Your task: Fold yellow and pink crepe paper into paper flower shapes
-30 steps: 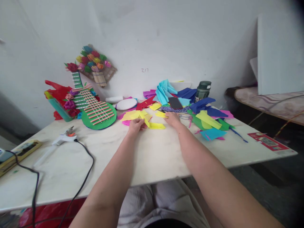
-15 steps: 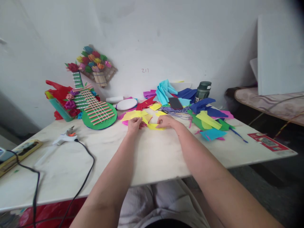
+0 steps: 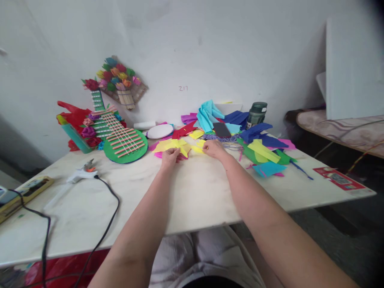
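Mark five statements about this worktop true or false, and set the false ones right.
1. The left hand touches thin yellow paper pieces. True.
2. The right hand is on the white plastic glue gun. False: it is at a thin yellow paper strip.
3. The round-bodied green craft guitar stands right of the turquoise yellow-capped tube. True.
4. The dark green lidded bottle stands left of the guitar. False: it stands right.
5. A dark rectangular slab lies beside crumpled turquoise paper. True.

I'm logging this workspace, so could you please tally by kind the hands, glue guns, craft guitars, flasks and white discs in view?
Hands: 2 (left hand, right hand)
Glue gun: 1
Craft guitar: 1
Flask: 1
White disc: 1
Total: 6
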The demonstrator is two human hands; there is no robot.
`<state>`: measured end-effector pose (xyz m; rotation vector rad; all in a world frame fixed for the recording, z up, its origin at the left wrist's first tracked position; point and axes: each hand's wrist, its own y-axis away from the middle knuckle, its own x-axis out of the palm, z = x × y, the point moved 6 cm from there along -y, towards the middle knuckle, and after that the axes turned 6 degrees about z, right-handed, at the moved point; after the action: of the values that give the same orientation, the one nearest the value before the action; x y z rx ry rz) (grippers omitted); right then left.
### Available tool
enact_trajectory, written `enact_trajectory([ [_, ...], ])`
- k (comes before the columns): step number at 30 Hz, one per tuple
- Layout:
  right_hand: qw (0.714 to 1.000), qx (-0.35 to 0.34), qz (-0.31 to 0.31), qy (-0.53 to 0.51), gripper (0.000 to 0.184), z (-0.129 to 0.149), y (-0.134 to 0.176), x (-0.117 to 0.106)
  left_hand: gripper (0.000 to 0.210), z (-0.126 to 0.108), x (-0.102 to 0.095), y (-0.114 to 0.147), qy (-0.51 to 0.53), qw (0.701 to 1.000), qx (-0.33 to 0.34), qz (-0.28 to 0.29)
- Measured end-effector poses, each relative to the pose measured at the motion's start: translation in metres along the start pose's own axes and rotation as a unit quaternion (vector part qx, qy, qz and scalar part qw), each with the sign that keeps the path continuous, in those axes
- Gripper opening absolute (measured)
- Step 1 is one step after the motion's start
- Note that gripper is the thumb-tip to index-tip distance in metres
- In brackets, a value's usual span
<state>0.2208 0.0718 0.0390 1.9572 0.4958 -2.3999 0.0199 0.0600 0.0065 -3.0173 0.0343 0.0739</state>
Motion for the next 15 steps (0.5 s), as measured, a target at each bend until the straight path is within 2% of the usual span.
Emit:
enact_trajectory([
  [5, 0.993, 0.046, -0.112, 0.002, 0.023, -0.016, 0.001, -0.014, 0.037, 0.001, 0.000, -0.001, -0.006, 1.000, 0.007, 0.007],
  [8, 0.988, 0.057, -0.131, -0.059, 0.022, -0.014, 0.000, -0.014, 0.036, 0.001, 0.001, -0.001, -0.007, 1.000, 0.007, 0.012],
  [10, 0.982, 0.050, -0.103, -0.150, 0.025, -0.006, -0.002, -0.008, 0.035, 0.000, 0.002, 0.000, -0.004, 1.000, 0.007, 0.020],
  [11, 0.976, 0.028, -0.064, -0.208, 0.025, 0.002, -0.003, -0.002, 0.035, 0.000, 0.004, 0.001, -0.001, 1.000, 0.008, 0.027],
  [13, 0.936, -0.026, 0.020, -0.351, 0.023, 0.021, -0.004, 0.011, 0.036, -0.002, 0.006, 0.002, 0.012, 0.999, 0.013, 0.041],
  [15, 0.888, -0.054, 0.074, -0.451, 0.026, 0.036, -0.003, 0.020, 0.038, -0.002, 0.008, 0.003, 0.028, 0.998, 0.017, 0.052],
])
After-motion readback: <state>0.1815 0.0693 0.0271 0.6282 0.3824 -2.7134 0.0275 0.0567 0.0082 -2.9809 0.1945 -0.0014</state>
